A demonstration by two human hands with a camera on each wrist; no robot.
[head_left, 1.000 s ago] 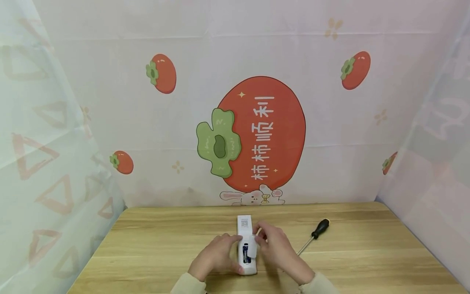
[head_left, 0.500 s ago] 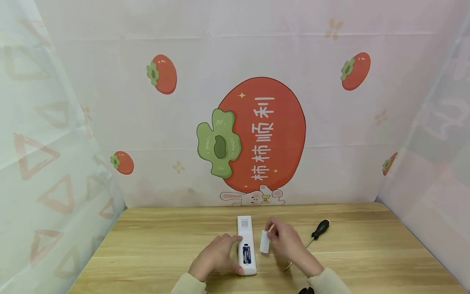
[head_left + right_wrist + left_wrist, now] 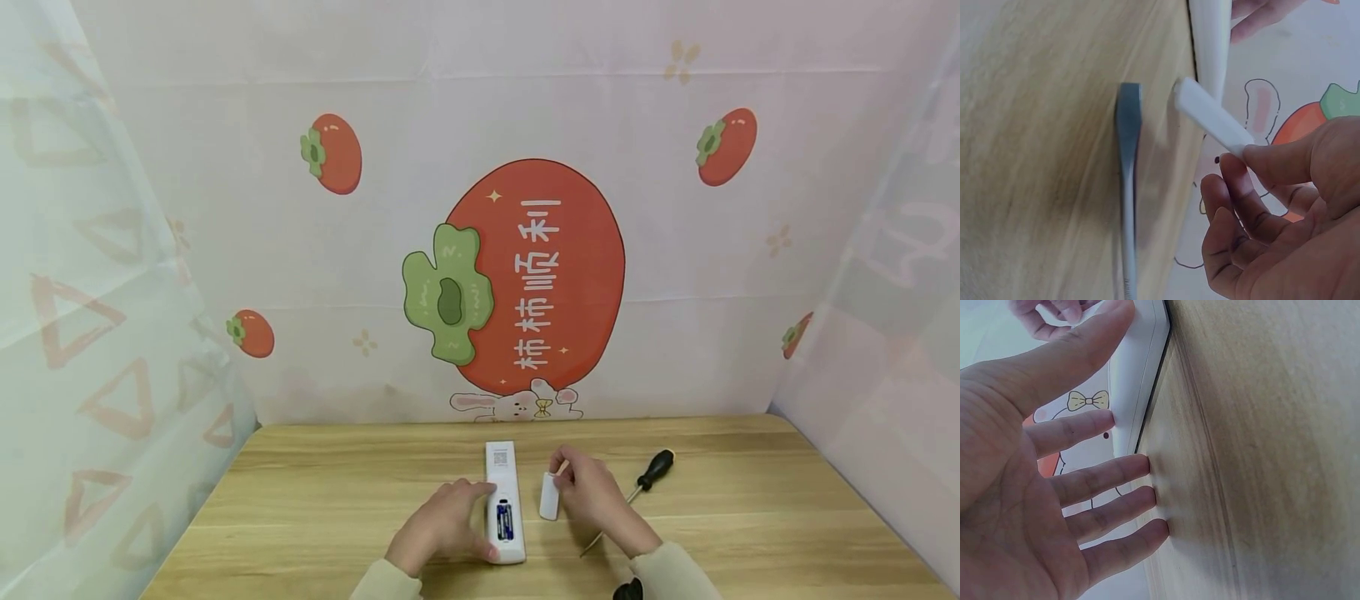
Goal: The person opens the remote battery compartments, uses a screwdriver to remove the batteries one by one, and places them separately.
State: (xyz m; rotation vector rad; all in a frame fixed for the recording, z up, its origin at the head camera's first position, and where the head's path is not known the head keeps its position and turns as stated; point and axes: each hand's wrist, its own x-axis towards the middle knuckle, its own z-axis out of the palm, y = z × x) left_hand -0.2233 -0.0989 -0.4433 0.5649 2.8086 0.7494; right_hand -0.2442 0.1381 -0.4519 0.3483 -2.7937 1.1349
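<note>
A white remote (image 3: 502, 467) lies lengthwise on the wooden table (image 3: 337, 483), its battery bay open and showing blue batteries (image 3: 504, 520). My left hand (image 3: 478, 521) rests flat against the remote's left side, fingers straight; the left wrist view shows the fingertips (image 3: 1138, 469) on the remote's edge (image 3: 1141, 375) and the table. My right hand (image 3: 561, 480) pinches the small white battery cover (image 3: 549, 497) just right of the remote. In the right wrist view the cover (image 3: 1209, 115) is tilted, its far end close to the tabletop.
A screwdriver with a black handle (image 3: 655, 468) lies right of my right hand, its shaft (image 3: 1127, 162) running under the wrist. Printed fabric walls (image 3: 525, 275) close in the table at the back and both sides.
My right hand has taken the battery cover off the remote and carried it a little to the right and down. The batteries now show. The left hand has stayed put.
</note>
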